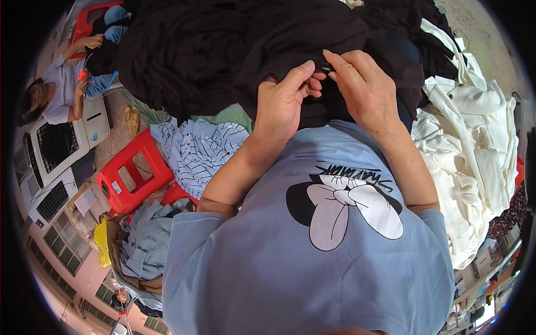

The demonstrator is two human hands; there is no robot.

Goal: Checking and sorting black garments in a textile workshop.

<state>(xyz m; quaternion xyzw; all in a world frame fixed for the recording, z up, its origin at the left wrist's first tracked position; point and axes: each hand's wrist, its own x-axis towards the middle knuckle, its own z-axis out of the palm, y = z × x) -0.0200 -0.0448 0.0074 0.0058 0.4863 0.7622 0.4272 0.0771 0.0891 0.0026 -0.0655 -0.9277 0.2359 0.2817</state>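
Note:
A black garment (304, 42) lies over my lap, part of a large heap of dark cloth. My left hand (285, 97) is closed at its edge, thumb against the curled fingers. Close beside it, my right hand (365, 92) pinches the same dark cloth between thumb and forefinger. A small dark piece with a pale spot (326, 68) shows between the fingertips of both hands; it is too small to name. The hands are nearly touching, and their fingers partly hide the cloth they hold.
White knit garments (452, 167) are piled at my right. At my left are a striped blue shirt (204, 148), a red plastic stool (134, 173) and a container of clothes (148, 240). Farther left, another person (61, 89) sits handling dark and blue cloth.

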